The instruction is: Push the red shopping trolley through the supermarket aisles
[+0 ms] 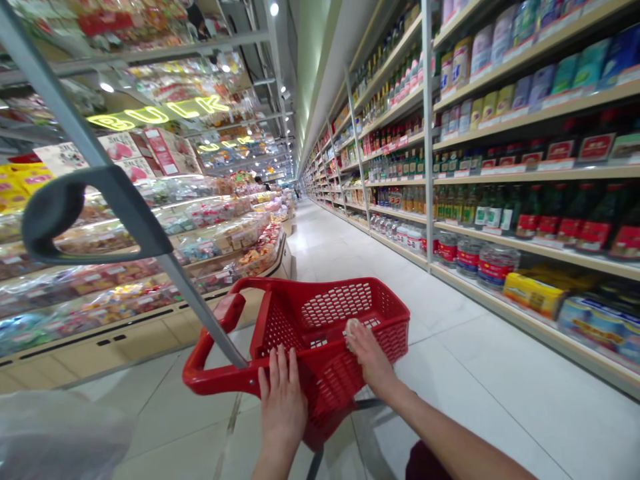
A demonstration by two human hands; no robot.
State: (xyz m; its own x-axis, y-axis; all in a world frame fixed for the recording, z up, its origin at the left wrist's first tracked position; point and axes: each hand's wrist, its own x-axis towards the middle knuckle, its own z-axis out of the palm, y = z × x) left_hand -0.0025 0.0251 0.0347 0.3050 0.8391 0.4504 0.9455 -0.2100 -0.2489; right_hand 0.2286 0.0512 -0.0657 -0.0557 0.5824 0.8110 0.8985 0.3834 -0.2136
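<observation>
I count two hands at one red basket, its near wall right under both sets of fingers and its hollow just beyond them. My left hand (283, 405) lies over the near rim, fingers slightly apart. My right hand (373, 361) reaches the same basket (320, 365) edge; I cannot tell whether its fingers clamp it, and something whitish at their tips is unclear. One grey pole (210, 317) meets the basket just left of the left fingers.
</observation>
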